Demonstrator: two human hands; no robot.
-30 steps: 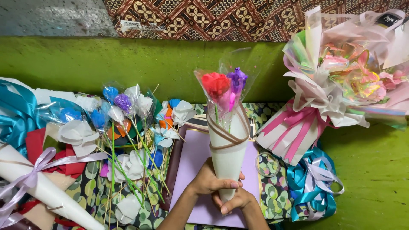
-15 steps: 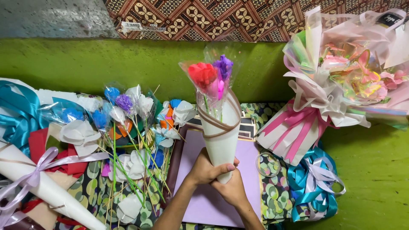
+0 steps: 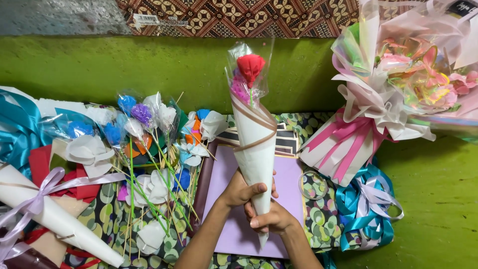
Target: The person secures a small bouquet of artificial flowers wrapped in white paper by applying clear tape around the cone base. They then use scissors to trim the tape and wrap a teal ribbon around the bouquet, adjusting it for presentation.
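Both my hands hold a cone-shaped bouquet (image 3: 255, 144) upright over a lilac sheet of paper (image 3: 234, 204). The cone is white paper with brown bands, and a red and a pink paper flower in clear film stick out of its top. My left hand (image 3: 242, 191) grips the lower cone from the left. My right hand (image 3: 269, 219) grips just below, near the tip.
Loose paper flowers on green stems (image 3: 144, 164) lie to the left, with a white ribboned cone (image 3: 55, 219) and teal ribbon (image 3: 17, 129). A large pink wrapped bouquet (image 3: 393, 94) leans at the right, above teal ribbon bows (image 3: 366, 206) and a clear tape roll (image 3: 313, 185).
The bouquet has turned in my hands, so the red flower now faces front and the purple one is hidden. The cone has tilted a little to the left.
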